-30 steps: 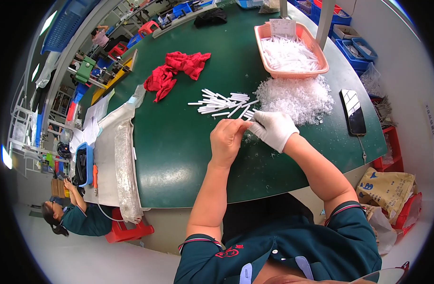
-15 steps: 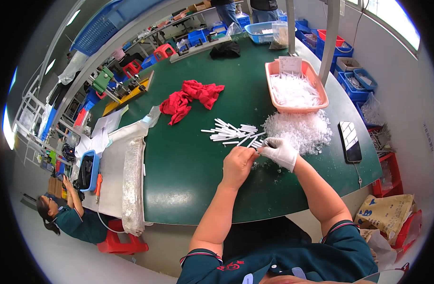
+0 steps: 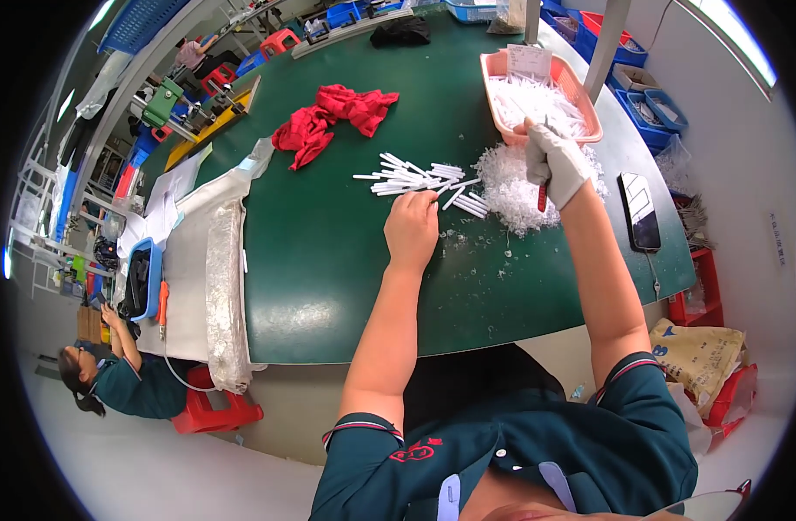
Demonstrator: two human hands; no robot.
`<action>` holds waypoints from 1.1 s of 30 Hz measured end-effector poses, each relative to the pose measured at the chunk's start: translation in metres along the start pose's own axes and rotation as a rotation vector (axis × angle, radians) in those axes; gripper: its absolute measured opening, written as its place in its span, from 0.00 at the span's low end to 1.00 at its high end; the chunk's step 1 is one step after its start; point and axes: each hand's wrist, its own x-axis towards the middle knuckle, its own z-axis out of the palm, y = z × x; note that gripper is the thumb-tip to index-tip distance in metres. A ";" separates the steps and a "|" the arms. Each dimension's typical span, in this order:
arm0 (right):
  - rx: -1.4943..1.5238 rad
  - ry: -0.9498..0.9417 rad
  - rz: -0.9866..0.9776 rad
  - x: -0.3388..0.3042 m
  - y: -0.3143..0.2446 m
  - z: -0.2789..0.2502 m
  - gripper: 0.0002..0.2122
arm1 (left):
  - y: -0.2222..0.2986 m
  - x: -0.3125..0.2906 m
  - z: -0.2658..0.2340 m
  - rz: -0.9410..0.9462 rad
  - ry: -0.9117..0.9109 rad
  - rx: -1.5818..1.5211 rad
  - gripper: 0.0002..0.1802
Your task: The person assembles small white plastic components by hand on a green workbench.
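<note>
If my white-gloved right hand (image 3: pixel 558 165), clamped on a red-handled tool (image 3: pixel 542 199), dips, clear plastic scraps (image 3: pixel 509 211) could scatter among slim white sticks (image 3: pixel 406 179) beside my bare left hand (image 3: pixel 412 227), whose grip I can't tell.

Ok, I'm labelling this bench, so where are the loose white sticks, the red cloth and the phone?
Loose white sticks (image 3: pixel 410 178), head view: pile's middle.
Red cloth (image 3: pixel 328 114), head view: where its bunches meet.
Phone (image 3: pixel 640 213), head view: middle of its screen.

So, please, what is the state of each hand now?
Left hand: at the white sticks; grip cannot be told.
Right hand: closed around a red-handled tool.
</note>
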 end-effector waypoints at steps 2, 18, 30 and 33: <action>-0.060 -0.025 0.040 -0.013 0.011 0.010 0.10 | 0.000 0.000 0.002 0.002 -0.016 0.003 0.05; -0.642 0.006 -0.083 -0.033 0.066 0.020 0.11 | 0.020 -0.003 0.008 0.035 -0.181 0.226 0.12; -0.958 -0.001 -0.303 -0.028 0.078 0.015 0.10 | 0.006 -0.003 0.005 -0.204 -0.153 0.181 0.04; -1.097 -0.016 -0.346 -0.036 0.076 0.019 0.13 | 0.012 0.000 -0.003 -0.468 -0.121 -0.372 0.04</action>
